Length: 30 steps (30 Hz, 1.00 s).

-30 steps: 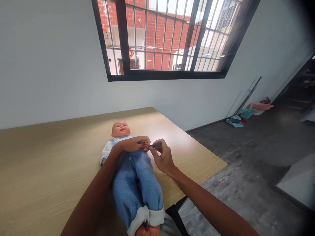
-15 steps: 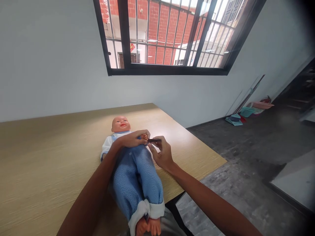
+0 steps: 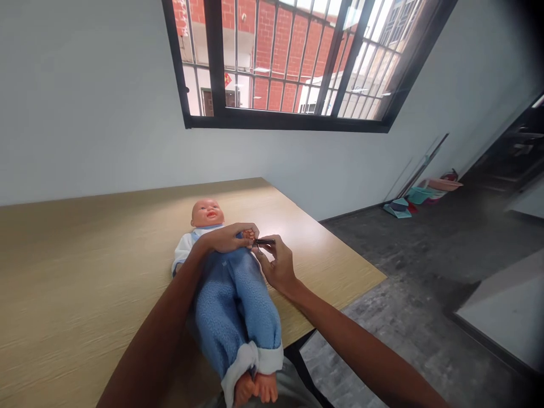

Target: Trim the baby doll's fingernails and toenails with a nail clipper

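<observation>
A baby doll (image 3: 232, 300) in blue fleece trousers and a white top lies on its back on the wooden table (image 3: 76, 272), head toward the wall. My left hand (image 3: 225, 238) reaches across the doll's chest and is closed round the doll's small hand (image 3: 250, 234). My right hand (image 3: 278, 266) pinches a small dark metal tool (image 3: 264, 242), which looks like a nail clipper. Its tip meets the doll's fingers. The doll's bare feet (image 3: 255, 388) hang at the near table edge.
The table's right edge (image 3: 340, 255) drops to a dark grey floor (image 3: 416, 294). A barred window (image 3: 289, 62) fills the wall above. Teal and pink items (image 3: 419, 195) and a long pole lie by the far wall at the right.
The view has shifted a little. Both hands stay on the doll's hand, and the tool has levelled out from a slight tilt to lie flat against the doll's fingers.
</observation>
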Each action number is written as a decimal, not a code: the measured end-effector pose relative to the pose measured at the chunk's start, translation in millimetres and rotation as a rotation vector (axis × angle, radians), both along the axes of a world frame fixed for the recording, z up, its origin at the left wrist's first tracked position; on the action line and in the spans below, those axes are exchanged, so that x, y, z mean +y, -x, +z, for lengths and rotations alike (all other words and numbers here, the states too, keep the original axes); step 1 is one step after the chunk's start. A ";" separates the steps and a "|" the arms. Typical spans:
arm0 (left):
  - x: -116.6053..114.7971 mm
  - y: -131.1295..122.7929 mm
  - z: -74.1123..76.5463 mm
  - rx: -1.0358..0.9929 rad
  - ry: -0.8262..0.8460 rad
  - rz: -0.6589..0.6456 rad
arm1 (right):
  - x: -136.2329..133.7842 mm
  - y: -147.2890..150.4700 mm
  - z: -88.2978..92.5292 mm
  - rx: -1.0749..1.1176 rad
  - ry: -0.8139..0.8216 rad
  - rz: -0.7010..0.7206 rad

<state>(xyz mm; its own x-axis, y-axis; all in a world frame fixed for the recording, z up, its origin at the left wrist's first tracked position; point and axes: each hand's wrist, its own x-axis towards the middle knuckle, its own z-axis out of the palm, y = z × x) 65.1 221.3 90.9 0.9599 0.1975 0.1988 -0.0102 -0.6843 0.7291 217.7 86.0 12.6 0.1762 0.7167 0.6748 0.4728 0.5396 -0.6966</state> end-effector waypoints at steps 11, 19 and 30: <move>-1.3 -0.7 -2.3 -0.007 -0.002 0.012 | 0.7 2.0 3.9 -0.153 -0.031 -0.085; -0.2 -0.9 -3.5 0.003 0.000 0.025 | 3.4 0.7 -1.2 -0.188 -0.052 -0.104; -0.5 -1.6 -6.6 -0.038 0.014 0.004 | 5.1 -1.4 1.3 -0.296 -0.061 -0.143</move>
<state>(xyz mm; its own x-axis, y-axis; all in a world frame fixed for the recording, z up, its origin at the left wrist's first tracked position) 66.6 220.8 84.2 0.9510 0.2040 0.2324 -0.0358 -0.6738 0.7381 219.0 91.1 13.9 0.0620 0.6555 0.7526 0.7241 0.4894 -0.4859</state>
